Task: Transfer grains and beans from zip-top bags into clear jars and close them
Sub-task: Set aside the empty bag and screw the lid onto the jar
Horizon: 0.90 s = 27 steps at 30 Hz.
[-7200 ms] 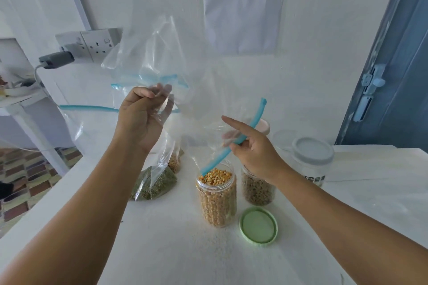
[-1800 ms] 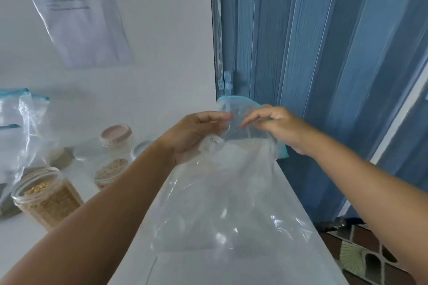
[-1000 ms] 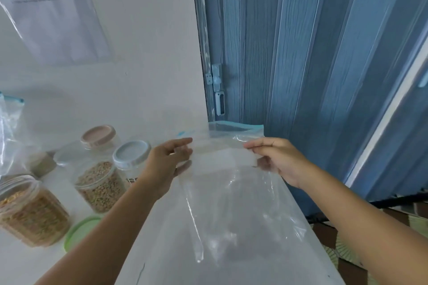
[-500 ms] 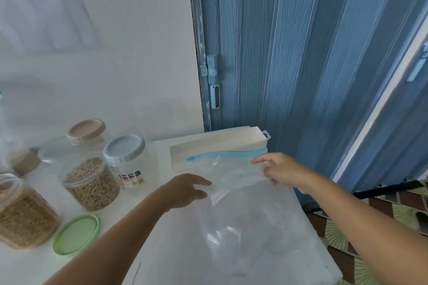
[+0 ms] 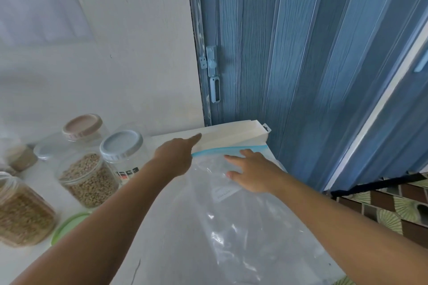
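An empty clear zip-top bag (image 5: 231, 222) with a blue zip strip lies flat on the white table (image 5: 148, 250) at its right end. My right hand (image 5: 252, 171) rests flat on the bag just below the strip, fingers spread. My left hand (image 5: 178, 155) is at the strip's left end with the index finger stretched out toward a white box (image 5: 231, 134). At the left stand an open jar of yellowish grain (image 5: 20, 213), an open jar of brown grains (image 5: 89, 180), and jars with a grey lid (image 5: 122, 143) and a pink lid (image 5: 82, 126).
A green lid (image 5: 67, 227) lies on the table by the open jars. The long white box sits along the table's back right corner. A blue folding door (image 5: 301, 65) stands right behind. The table's right edge drops to a patterned floor (image 5: 393, 210).
The empty bag has come down from the air and now lies flat on the table. My right hand has flattened onto it and my left hand has moved up to the zip strip.
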Tool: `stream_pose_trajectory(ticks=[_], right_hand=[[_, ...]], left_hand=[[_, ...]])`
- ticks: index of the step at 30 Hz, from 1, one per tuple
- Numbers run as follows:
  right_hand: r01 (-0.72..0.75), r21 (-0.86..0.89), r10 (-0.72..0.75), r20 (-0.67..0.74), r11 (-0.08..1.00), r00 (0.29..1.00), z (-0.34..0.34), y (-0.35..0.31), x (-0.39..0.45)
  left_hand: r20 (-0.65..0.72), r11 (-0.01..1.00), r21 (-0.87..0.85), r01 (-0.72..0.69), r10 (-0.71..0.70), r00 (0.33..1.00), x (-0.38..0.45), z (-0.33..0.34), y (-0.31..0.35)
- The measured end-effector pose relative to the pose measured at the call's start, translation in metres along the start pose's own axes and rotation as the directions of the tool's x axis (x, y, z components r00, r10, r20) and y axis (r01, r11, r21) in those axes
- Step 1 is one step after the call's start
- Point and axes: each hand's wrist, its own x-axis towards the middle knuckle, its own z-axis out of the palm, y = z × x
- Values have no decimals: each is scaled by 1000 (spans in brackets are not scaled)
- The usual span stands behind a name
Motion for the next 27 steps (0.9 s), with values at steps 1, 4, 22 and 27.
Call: stream_pose_trajectory(ticks=[1,4,22,27], right_hand=[[-2,5,2,16,1000,1000,3,0,1],[12,21,-13,55,1000,998,11,5,3],[28,-62,-20,130,998,991,29,12,33],[35,-51,-28,130,998,991,24,3,56]], left_hand=[[0,999,51,4,-4,1000,4,5,0],[82,998,65,10,-16,997,14,18,-4],[-155,979,-202,31,-63,986,37,-7,-21],[-170,963,-270,6,-54,984,29,7,-21]])
